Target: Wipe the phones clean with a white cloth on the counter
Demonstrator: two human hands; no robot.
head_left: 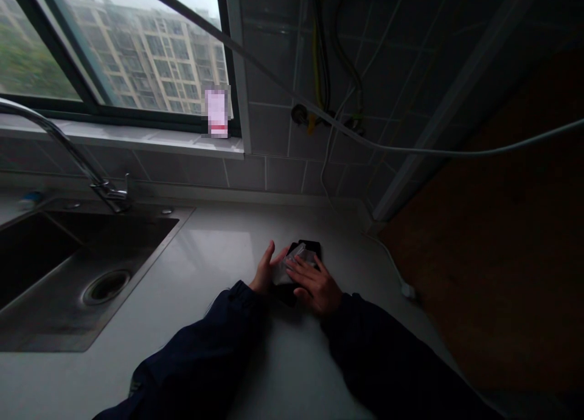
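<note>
My left hand [263, 274] is at the left edge of a dark, flat object [285, 295] on the white counter, its thumb raised away from the fingers. Lying across the middle is my right hand [318, 284], fingers stretched out over a crumpled, whitish, see-through piece [298, 254] that could be thin plastic or tissue. Another black, flat, round-cornered part [312, 246] shows beyond the fingertips. Whether the black parts are one thing or two I cannot tell. Some of my left fingers are hidden behind the whitish piece.
A steel sink [137, 286] with a chrome faucet [107, 192] is set into the counter [191, 341] on the left. A pixelated pink-and-white item [218, 113] stands on the window sill. A white cable [410, 151] hangs across; a plug [407, 290] lies near the right edge.
</note>
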